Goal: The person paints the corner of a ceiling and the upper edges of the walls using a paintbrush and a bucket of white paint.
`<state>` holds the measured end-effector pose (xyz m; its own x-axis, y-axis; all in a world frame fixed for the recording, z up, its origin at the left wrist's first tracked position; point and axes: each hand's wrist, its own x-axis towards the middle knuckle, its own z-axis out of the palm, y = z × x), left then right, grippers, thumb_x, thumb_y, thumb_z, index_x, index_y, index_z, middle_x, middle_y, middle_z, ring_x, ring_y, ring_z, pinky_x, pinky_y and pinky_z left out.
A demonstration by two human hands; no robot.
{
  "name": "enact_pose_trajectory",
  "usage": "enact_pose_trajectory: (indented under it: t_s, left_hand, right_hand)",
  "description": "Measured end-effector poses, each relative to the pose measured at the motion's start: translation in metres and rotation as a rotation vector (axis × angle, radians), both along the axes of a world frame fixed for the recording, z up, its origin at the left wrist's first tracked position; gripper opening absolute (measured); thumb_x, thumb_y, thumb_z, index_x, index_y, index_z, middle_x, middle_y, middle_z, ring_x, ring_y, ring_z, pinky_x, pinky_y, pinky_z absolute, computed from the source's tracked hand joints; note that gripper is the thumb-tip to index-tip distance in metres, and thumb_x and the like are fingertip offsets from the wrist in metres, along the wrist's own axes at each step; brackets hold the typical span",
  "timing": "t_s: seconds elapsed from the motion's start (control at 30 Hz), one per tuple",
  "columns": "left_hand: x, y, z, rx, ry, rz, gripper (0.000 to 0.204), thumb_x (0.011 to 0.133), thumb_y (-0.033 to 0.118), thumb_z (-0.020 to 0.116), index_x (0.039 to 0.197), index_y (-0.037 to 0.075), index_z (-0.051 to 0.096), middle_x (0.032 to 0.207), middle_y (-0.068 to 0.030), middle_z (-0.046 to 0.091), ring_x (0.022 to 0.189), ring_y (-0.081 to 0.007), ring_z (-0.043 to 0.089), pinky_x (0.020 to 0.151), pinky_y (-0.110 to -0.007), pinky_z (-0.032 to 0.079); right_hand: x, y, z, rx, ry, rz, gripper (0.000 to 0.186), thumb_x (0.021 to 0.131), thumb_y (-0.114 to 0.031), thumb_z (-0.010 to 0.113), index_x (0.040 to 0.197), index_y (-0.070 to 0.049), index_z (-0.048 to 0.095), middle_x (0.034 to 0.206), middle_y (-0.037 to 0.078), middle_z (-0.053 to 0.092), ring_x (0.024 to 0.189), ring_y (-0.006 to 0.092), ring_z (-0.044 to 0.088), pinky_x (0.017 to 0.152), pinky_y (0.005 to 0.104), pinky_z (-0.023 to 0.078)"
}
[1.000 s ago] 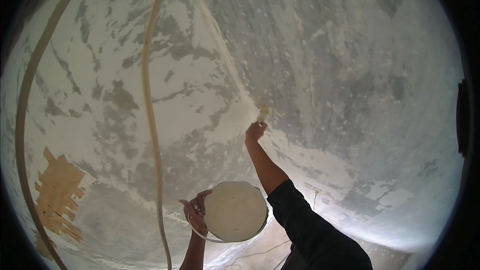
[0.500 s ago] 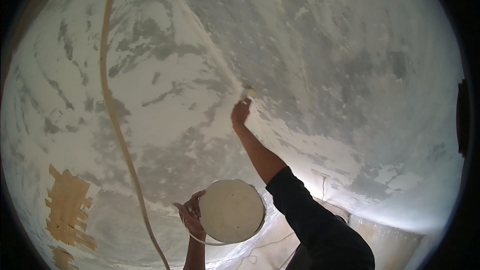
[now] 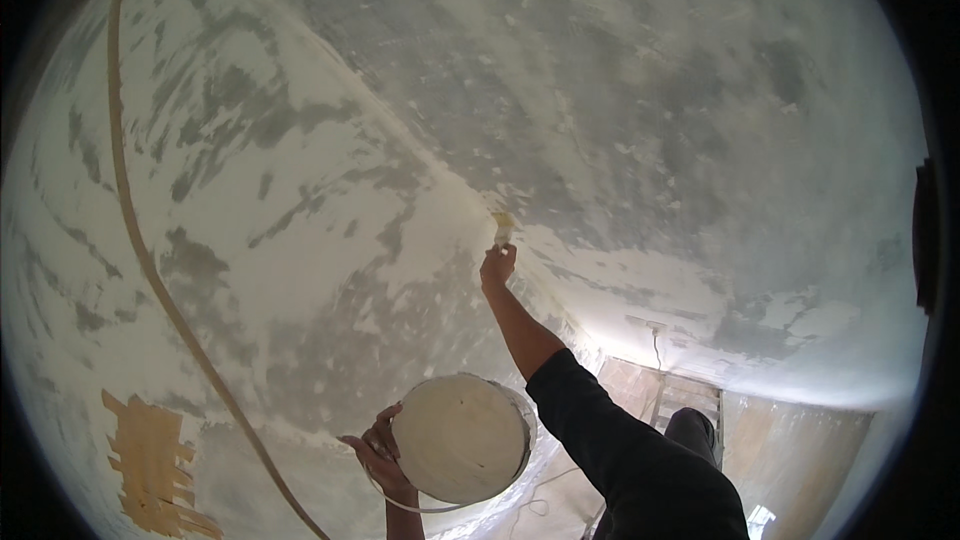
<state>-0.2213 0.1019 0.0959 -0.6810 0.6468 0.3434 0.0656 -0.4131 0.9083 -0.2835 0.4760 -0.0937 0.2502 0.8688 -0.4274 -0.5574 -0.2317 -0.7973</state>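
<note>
My right hand (image 3: 498, 266) is raised and closed round the handle of a paintbrush (image 3: 503, 236). The yellowish bristles meet the seam (image 3: 430, 160) between a white-streaked surface on the left and a greyer one on the right. Lower down, my left hand (image 3: 388, 455) grips the left edge of a round, cream-coloured bucket (image 3: 460, 440). Its thin handle hangs in a loop beneath. Part of that hand's fingers is hidden by the bucket.
A long tan hose or cord (image 3: 150, 265) runs down the left side. Tan strips (image 3: 150, 465) form a patch at lower left. A short cord (image 3: 656, 345) hangs from a fixture at right. Below it are a ladder-like frame (image 3: 700, 395) and a dark-clothed leg (image 3: 692, 432).
My right hand and the paintbrush have moved lower in the picture. The view has shifted, so the tan hose lies farther left. My left hand still holds the bucket, now slightly tilted.
</note>
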Motion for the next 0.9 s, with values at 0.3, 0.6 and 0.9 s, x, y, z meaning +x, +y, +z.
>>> enact_pose_trajectory:
  t_s: [0.3,0.6,0.9]
  left_hand:
    - [-0.007,-0.016,0.002,0.0,-0.1,0.044,0.066,0.094,0.055,0.021,0.05,0.009,0.037,0.055,-0.0106,0.053,0.067,-0.0166,0.052,0.08,-0.032,0.041]
    - [-0.017,0.004,-0.012,0.021,-0.079,0.251,0.06,0.094,0.051,0.031,0.047,0.015,0.035,0.049,-0.0063,0.046,0.083,-0.0227,0.061,0.087,-0.034,0.043]
    - [-0.009,0.025,-0.008,0.021,-0.145,0.233,0.06,0.092,0.053,0.035,0.045,0.016,0.033,0.045,-0.0054,0.043,0.081,-0.0228,0.062,0.085,-0.036,0.044]
  right_hand:
    - [0.002,0.02,-0.042,-0.381,0.721,0.167,0.035,0.078,-0.026,0.044,0.106,-0.011,0.059,0.112,0.011,0.057,0.11,0.024,0.051,0.095,0.042,0.033]
    - [0.036,-0.002,0.137,0.368,0.215,0.255,0.013,0.089,-0.013,0.051,0.1,-0.007,0.045,0.07,0.005,0.055,0.044,0.0075,0.041,0.037,0.0246,0.033]
    - [0.088,0.003,0.087,0.371,0.314,0.43,0.015,0.089,-0.013,0.052,0.101,-0.008,0.046,0.071,0.005,0.057,0.045,0.0092,0.042,0.037,0.0248,0.034]
